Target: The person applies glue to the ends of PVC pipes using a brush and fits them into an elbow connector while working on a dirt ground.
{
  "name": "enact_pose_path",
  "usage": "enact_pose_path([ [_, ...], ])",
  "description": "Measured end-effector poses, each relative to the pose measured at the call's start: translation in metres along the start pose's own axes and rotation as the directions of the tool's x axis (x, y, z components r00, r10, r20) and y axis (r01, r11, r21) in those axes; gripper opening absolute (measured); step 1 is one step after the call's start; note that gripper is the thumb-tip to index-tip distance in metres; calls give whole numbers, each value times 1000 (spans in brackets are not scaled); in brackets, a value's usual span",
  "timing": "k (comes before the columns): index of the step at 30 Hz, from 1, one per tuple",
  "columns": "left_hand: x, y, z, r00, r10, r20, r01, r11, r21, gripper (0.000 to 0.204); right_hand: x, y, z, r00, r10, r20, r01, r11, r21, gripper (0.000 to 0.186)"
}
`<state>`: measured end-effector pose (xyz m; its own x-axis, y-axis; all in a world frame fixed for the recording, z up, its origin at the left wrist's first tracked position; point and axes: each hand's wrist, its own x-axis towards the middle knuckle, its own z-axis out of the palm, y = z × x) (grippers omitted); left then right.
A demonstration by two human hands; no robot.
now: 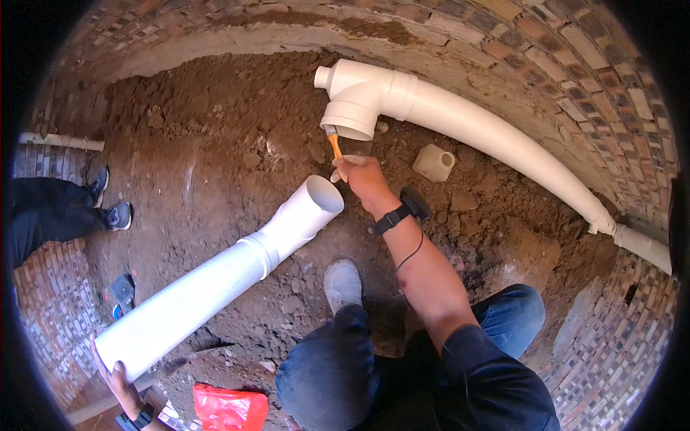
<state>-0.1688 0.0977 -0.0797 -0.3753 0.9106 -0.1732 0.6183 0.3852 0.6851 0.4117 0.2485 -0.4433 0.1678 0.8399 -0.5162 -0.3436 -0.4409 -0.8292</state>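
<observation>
On brown soil (208,144), lower left, white pipe (183,294) is held by the left hand (123,391). Upper centre, a tee (352,97) is seemingly being brushed; the right hand's (364,182) clasped brush (336,146) should next be steadied.

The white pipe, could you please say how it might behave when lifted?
The white pipe is probably stiff, showing no sag. Its open end shows it hollow, so perhaps light for its size. Smooth and round, it might turn or slip against the left hand.
</observation>
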Motion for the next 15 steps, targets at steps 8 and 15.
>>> enact_pose_path([
  [8,13,9,8,999,31,34,-31,999,-9,81,24,25,-20,968,248,-44,-245,967,65,18],
  [15,15,14,12,998,60,28,-60,998,-17,81,-18,19,-5,964,239,-118,-199,940,278,15],
])
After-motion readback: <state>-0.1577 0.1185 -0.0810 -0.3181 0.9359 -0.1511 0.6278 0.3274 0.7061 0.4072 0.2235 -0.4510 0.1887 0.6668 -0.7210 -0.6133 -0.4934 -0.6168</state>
